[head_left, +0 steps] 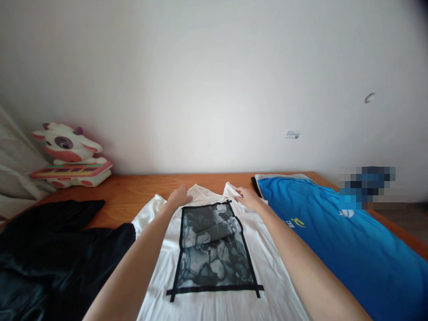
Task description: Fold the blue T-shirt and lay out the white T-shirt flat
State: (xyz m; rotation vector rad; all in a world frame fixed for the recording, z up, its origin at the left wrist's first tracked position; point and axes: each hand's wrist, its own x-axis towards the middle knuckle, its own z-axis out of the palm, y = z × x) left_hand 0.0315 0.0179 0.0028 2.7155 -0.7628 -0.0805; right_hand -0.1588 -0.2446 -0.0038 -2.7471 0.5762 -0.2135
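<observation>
A white T-shirt [274, 256] lies spread in front of me, its neck end towards the wall. On its chest is a dark grey print [214, 249] of cloudy shapes within a black frame, with a crease running across it. My left hand [179, 197] is closed on the fabric near the left shoulder. On the other side of the collar, my right hand [249, 198] pinches the cloth at the right shoulder, where it bunches up. Both arms reach over the shirt, and some of the fingertips are hidden in the fabric.
Black clothing [67, 254] lies on the left of the wooden surface [133, 191], touching the white sleeve. A blue shirt [334, 236] lies at the right. A cow-shaped toy keyboard [73, 165] stands at the back left, by a pale curtain [16, 156]. The wall [214, 89] bounds the far edge.
</observation>
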